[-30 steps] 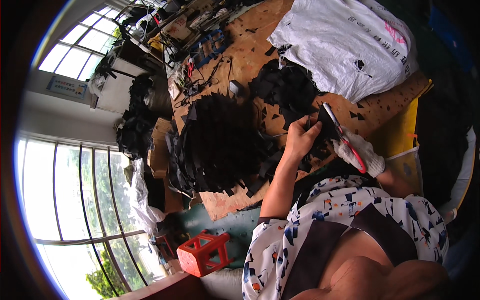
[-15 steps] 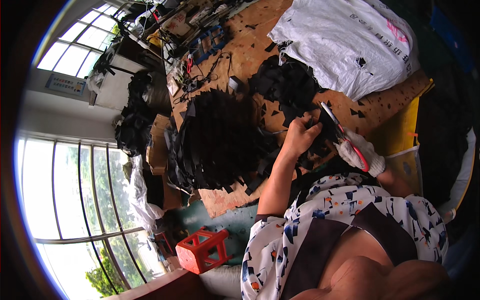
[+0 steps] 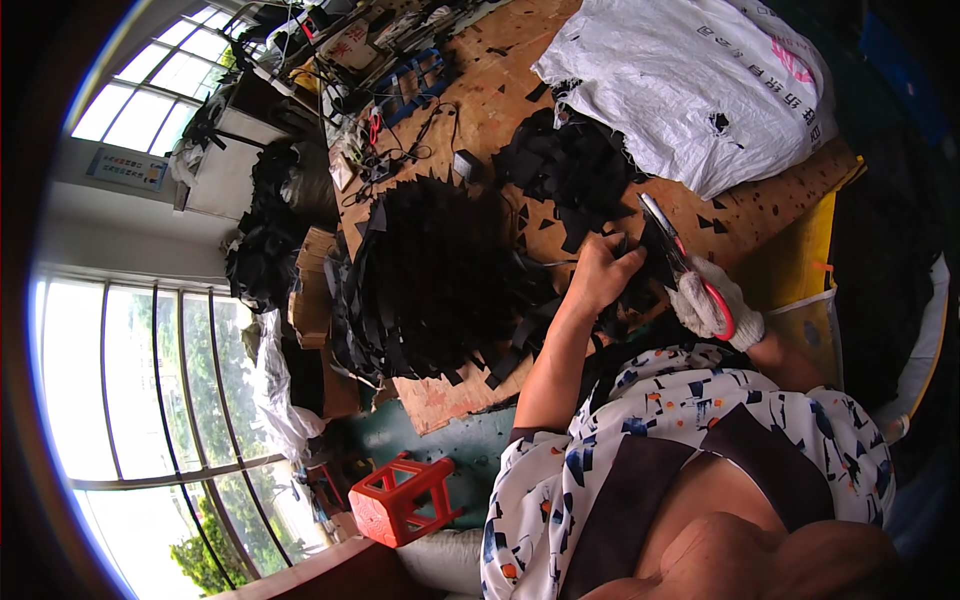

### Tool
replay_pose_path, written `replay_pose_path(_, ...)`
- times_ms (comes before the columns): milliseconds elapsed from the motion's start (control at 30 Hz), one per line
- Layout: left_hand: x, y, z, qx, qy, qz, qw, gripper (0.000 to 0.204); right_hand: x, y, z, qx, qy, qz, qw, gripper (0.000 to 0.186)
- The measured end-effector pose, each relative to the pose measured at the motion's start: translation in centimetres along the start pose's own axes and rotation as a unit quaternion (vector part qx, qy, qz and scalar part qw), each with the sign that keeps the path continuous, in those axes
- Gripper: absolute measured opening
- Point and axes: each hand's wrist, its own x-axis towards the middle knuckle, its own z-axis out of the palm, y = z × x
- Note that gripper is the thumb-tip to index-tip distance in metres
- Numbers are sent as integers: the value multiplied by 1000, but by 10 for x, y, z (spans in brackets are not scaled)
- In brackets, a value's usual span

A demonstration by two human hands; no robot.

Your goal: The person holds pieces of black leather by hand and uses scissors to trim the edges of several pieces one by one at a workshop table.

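Note:
My bare left hand (image 3: 604, 274) is closed, thumb against fingers, on a piece of black fabric (image 3: 655, 262). Wearing a white knit glove, my right hand (image 3: 705, 302) grips red-handled scissors (image 3: 679, 242), whose blades point up and away from me beside that fabric. How far apart the blades are is hard to make out. Left of my hands lies a big heap of black fabric strips (image 3: 430, 280) on the wooden table (image 3: 490, 75). Beyond my left hand is a smaller pile of black fabric pieces (image 3: 565, 165).
A large white woven sack (image 3: 690, 90) lies at the table's far right. Small black scraps, cables and a blue plastic basket (image 3: 412, 85) are farther back. A red stool (image 3: 405, 500) is on the green floor at lower left, near the barred window (image 3: 165, 390). Yellow sheeting (image 3: 800, 260) hangs at right.
My gloved right hand and the scissors have shifted slightly up and left, the blades at a slightly different angle. My left hand stays almost in place, holding the fabric.

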Motion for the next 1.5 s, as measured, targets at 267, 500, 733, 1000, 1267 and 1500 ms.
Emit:
replay_pose_path(267, -6, 6, 4, -88, 15, -71, 994, 18, -4, -5, 32, -431, 105, -199, 874, 28)
replay_pose_path(500, -11, 5, 12, -26, 69, 6, 997, 25, -3, -3, 47, -728, 154, -257, 616, 45)
replay_pose_path(733, -56, 40, -74, -367, 221, 122, 895, 10, 8, -3, 6, -264, 41, -144, 953, 43)
replay_pose_path(1000, -75, 65, -110, -116, 432, 235, 863, 15, 5, -9, 5, -515, 159, -148, 829, 39)
replay_pose_path(1267, 44, -51, -35, 534, 161, -42, 829, 18, 5, -6, -6, -519, 123, -191, 824, 42)
replay_pose_path(1500, 66, -82, -20, 597, 153, -61, 785, 17, -8, -7, 6, -452, 147, -137, 869, 39)
